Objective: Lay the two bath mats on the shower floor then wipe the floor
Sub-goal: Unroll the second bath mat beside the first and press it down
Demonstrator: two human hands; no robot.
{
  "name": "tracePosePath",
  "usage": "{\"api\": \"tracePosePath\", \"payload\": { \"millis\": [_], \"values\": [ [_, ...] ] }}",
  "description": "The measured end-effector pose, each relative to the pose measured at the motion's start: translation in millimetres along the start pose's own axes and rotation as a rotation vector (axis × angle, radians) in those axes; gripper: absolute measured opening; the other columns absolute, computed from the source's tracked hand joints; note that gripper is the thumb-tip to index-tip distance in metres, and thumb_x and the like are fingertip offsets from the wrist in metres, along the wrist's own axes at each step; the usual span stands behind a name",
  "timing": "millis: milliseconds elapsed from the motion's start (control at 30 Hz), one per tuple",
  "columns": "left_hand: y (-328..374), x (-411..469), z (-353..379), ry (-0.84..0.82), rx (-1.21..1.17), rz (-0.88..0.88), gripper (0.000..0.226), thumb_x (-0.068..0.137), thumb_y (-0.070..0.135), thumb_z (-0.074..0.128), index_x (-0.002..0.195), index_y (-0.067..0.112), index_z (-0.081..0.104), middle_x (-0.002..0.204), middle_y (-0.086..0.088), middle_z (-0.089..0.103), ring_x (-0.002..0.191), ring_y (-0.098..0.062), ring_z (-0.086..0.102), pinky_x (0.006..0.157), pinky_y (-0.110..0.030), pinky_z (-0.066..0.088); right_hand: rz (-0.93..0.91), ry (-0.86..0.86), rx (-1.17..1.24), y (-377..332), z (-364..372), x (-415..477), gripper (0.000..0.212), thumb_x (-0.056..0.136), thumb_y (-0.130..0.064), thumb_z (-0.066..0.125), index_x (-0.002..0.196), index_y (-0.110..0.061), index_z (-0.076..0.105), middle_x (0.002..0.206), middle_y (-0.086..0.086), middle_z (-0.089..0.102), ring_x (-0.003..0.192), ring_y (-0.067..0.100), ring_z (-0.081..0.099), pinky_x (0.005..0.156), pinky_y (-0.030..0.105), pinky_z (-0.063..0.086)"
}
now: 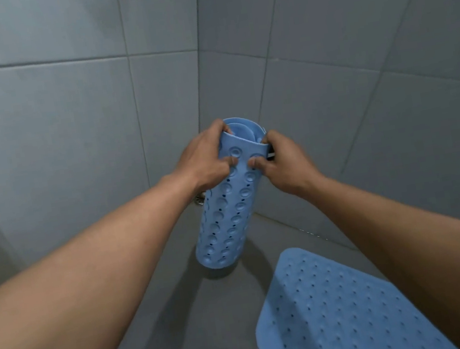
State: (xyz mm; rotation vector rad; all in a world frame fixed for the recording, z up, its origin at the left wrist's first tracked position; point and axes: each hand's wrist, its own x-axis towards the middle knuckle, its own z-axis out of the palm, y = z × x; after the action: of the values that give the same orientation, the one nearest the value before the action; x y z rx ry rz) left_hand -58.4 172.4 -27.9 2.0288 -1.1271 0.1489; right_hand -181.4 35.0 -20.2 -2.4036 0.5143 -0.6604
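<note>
A blue rubber bath mat, rolled into a tube (224, 217), hangs upright above the grey shower floor (184, 315), suction cups facing out. My left hand (205, 157) grips its top edge on the left. My right hand (284, 163) grips the top edge on the right, thumbs pressed on the loose flap. A second blue bath mat (333, 314) lies flat on the floor at the lower right, partly hidden by my right forearm.
Grey tiled walls (66, 124) meet in a corner (201, 89) right behind the rolled mat. A small metal drain (198, 199) shows on the floor just under my left wrist. Bare floor lies to the left of the flat mat.
</note>
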Motion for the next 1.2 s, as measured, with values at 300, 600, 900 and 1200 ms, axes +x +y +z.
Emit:
{"api": "tracePosePath", "payload": {
  "millis": [300, 600, 900, 1200],
  "values": [
    [48.8, -81.0, -26.7, 0.047, -0.023, -0.022, 0.036, 0.081, 0.022, 0.072, 0.103, 0.026, 0.044, 0.094, 0.001, 0.061, 0.079, -0.022, 0.056, 0.064, -0.036, 0.046, -0.041, -0.075, -0.036, -32.2, -32.7, -72.2, 0.022, 0.085, -0.027, 0.072, 0.091, -0.022, 0.051, 0.099, -0.001, 0.066, 0.091, 0.020, 0.064, 0.079, 0.040, 0.055],
    [111.8, -174.5, -1.2, 0.021, 0.000, -0.119, 0.038, 0.076, 0.017, 0.072, 0.102, 0.027, 0.046, 0.096, -0.005, 0.066, 0.077, -0.025, 0.058, 0.073, -0.046, 0.054, -0.021, -0.097, 0.139, -6.1, -51.6, -183.4, 0.023, 0.082, -0.026, 0.074, 0.091, -0.017, 0.055, 0.088, -0.004, 0.062, 0.085, 0.022, 0.063, 0.074, 0.042, 0.056],
    [153.4, -256.4, -15.5, 0.030, -0.070, -0.272, 0.040, 0.067, 0.027, 0.072, 0.095, 0.036, 0.045, 0.107, -0.003, 0.066, 0.094, -0.027, 0.068, 0.074, -0.050, 0.060, -0.054, -0.275, 0.166, -27.5, -76.6, -243.3, 0.028, 0.070, -0.036, 0.075, 0.081, -0.022, 0.054, 0.086, 0.002, 0.065, 0.084, 0.028, 0.068, 0.074, 0.053, 0.058],
    [144.1, -304.7, -8.9, 0.021, 0.014, -0.107, 0.049, 0.075, 0.031, 0.075, 0.117, 0.034, 0.050, 0.118, 0.001, 0.066, 0.094, -0.021, 0.067, 0.083, -0.044, 0.059, 0.091, -0.245, 0.446, -20.0, -60.5, -301.2, 0.023, 0.084, -0.009, 0.075, 0.095, -0.007, 0.054, 0.098, 0.015, 0.068, 0.088, 0.026, 0.073, 0.073, 0.044, 0.063]
  ]
}}
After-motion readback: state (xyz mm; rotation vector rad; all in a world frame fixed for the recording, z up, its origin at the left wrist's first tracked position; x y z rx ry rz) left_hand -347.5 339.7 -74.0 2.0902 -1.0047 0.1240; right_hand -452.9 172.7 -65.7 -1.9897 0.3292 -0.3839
